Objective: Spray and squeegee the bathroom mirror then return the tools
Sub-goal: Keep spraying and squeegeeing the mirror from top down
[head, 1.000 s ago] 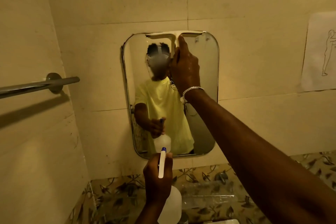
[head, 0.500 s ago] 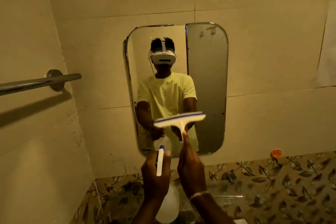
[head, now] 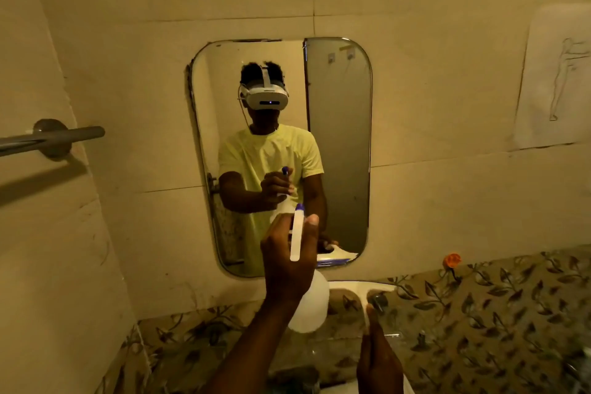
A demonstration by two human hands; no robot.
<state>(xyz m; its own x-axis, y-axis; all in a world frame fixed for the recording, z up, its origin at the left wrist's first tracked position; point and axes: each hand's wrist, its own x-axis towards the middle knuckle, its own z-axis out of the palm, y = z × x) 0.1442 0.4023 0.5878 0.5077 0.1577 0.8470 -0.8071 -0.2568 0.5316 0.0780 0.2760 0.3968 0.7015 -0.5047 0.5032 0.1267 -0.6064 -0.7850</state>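
The rounded wall mirror (head: 339, 137) hangs straight ahead and reflects me. My left hand (head: 287, 262) is raised in front of its lower edge, shut on the neck of a white spray bottle (head: 311, 307). The bottle's blue-tipped nozzle points at the glass. Low at the bottom right, my right hand (head: 377, 358) grips the handle of a white squeegee (head: 380, 285). Its blade lies just below the mirror, off the glass.
A grey towel bar (head: 64, 134) juts out from the left wall. A paper sheet with a line drawing (head: 556, 83) is stuck on the right wall. A small orange object (head: 452, 260) sits at the top edge of the leaf-patterned tiles (head: 495, 313).
My right hand pulled the squeegee from the mirror's top down to below its bottom edge. My left hand lifted the spray bottle higher in front of the mirror.
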